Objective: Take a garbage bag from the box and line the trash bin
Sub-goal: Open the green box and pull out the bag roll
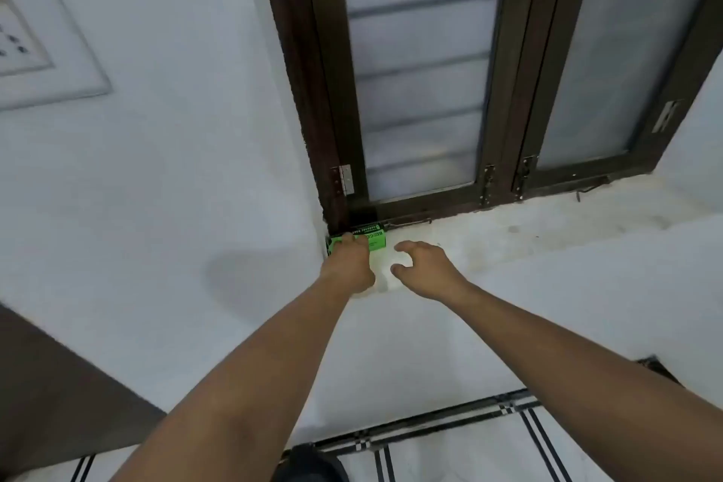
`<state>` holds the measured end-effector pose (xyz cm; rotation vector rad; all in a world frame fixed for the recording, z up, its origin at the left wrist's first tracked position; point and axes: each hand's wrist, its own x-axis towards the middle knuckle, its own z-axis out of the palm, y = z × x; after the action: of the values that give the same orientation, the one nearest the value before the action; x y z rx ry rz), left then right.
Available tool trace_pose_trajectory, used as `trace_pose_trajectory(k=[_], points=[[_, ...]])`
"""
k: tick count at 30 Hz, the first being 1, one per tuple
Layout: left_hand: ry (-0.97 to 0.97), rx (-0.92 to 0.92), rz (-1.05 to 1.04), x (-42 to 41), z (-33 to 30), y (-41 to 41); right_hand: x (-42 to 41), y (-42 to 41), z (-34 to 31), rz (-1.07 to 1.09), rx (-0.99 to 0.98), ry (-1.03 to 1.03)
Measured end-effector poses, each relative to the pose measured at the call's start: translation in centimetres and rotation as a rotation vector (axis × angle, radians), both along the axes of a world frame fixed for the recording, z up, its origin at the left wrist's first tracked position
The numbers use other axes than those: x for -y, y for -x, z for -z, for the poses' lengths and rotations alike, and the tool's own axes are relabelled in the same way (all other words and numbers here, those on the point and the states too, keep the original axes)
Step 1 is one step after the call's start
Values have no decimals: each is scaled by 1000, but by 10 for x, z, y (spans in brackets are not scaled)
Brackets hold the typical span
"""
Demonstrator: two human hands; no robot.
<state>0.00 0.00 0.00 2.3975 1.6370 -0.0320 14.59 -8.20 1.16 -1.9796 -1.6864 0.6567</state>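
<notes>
A green garbage bag box (376, 239) lies on the white window sill (508, 235), tucked into the left corner against the dark window frame. My left hand (349, 264) reaches over it, fingers curled on its top and front, and covers most of the box. My right hand (424, 266) hovers just right of the box above the sill, fingers spread and loosely bent, holding nothing. A dark rounded object at the bottom edge (313, 464) may be the trash bin; too little of it shows to tell.
A brown-framed window with frosted panes (422, 90) rises behind the sill, with a hinge (344, 179) and a latch hook (410, 222) near the box. White walls flank it. Below lies a tiled floor with black stripes (450, 438); a dark brown surface (51, 395) sits at lower left.
</notes>
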Motion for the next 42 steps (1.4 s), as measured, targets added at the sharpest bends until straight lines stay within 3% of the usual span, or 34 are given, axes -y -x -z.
trace_pose_trajectory(k=[9, 13, 17, 19, 24, 28, 32, 34, 38, 40, 42], points=[[-8, -293, -143, -79, 43, -24, -77, -14, 30, 41, -144, 127], [-49, -280, -151, -88, 42, -27, -95, -16, 40, 62, -211, 135], [78, -104, -218, -90, 38, -27, -108, -22, 43, 70, -282, 130], [206, 94, -259, -87, 35, -30, -110, -26, 41, 95, -350, 129], [399, 798, -456, -71, 20, -46, -104, -38, 35, 199, -785, 272], [517, 1038, -543, -57, 8, -66, -97, -53, 26, 154, -1160, 324], [694, 1323, -436, -46, -8, -71, -100, -83, 8, 174, -1378, 329], [680, 1330, -310, -46, -8, -68, -103, -99, -2, 151, -1429, 378], [526, 1166, -62, -44, -13, -75, -106, -126, -24, 77, -1243, 405], [464, 1138, -14, -42, -19, -84, -105, -142, -33, 57, -1231, 447], [353, 1104, -14, -44, -21, -95, -100, -156, -44, 6, -1084, 465]])
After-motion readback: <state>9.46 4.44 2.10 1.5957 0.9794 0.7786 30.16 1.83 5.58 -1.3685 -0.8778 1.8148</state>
